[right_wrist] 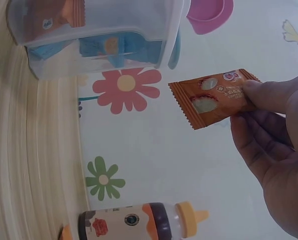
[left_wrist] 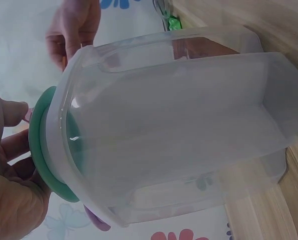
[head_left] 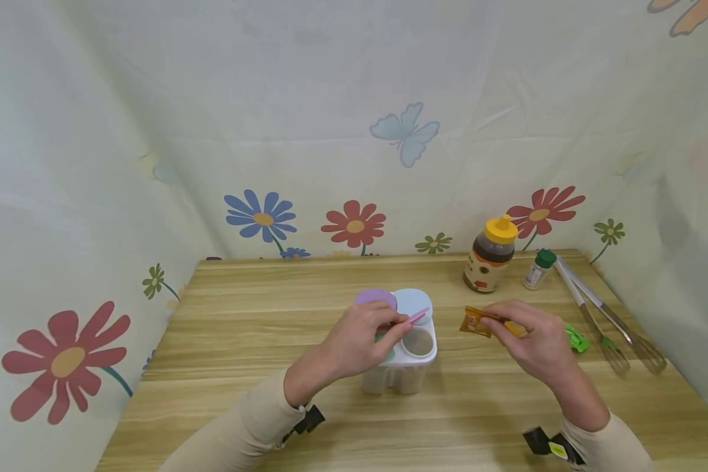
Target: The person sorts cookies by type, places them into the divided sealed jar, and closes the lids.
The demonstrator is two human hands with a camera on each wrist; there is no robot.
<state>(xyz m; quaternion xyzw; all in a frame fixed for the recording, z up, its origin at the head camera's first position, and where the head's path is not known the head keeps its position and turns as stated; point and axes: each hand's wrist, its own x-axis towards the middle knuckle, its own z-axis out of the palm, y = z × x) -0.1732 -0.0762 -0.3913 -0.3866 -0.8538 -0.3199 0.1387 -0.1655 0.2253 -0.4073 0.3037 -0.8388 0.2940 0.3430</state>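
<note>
**Hands at the container, sachet to its right**

Your left hand [head_left: 362,341] pinches the pink flip lid [head_left: 416,317] of the clear plastic four-compartment container [head_left: 402,367], holding one round opening uncovered. Just right of it, your right hand [head_left: 537,344] pinches an orange foil sachet [head_left: 476,322] by one end, its long axis pointing left toward that opening, above the wooden worktop [head_left: 259,367].

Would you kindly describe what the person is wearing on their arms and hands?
Both hands are bare: no gloves, and no rings that I can make out. The left hand and right hand emerge from long beige sleeves. Small black devices are strapped at each wrist; the right one carries a yellow-green label.
</note>
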